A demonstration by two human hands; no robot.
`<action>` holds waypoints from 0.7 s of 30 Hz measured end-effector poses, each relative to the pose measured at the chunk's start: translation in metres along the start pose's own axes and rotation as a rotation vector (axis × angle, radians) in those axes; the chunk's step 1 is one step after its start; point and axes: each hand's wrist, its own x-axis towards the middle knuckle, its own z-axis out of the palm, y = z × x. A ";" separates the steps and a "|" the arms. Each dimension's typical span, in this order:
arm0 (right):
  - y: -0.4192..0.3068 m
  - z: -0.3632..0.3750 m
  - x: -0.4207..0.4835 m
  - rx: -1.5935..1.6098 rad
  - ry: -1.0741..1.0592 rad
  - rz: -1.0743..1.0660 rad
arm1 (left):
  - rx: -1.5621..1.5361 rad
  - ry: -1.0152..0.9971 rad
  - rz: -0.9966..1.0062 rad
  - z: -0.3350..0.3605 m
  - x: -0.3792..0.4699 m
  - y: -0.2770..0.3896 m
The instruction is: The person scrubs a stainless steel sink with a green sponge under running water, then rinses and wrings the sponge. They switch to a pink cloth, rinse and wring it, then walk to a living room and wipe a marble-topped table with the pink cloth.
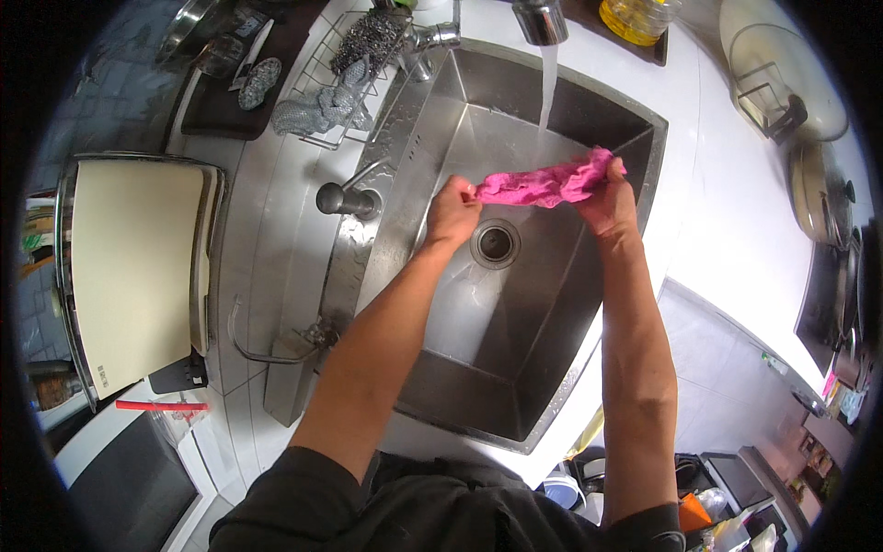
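A bunched pink cloth [541,185] is stretched between my two hands above a stainless steel sink [476,310]. My left hand [453,212] pinches its left end between thumb and fingers. At the other end, my right hand [610,203] grips the crumpled part, with the thumb on top and the fingers partly hidden. Water [548,86] runs from the faucet [541,22] into the sink, just behind the cloth. Below my hands lies the round drain [495,243] in the sink floor.
Left of the sink stand a soap dispenser pump [348,200] and a wire rack [324,138] with a steel scrubber [369,41] and a grey cloth [328,107]. Farther left is a cream cutting board [134,269]. An oil bottle [635,19] sits behind; a pan [817,193] lies right.
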 end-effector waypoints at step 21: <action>0.028 0.001 -0.005 -1.023 0.164 -0.124 | -0.436 -0.115 -0.015 -0.005 0.060 0.068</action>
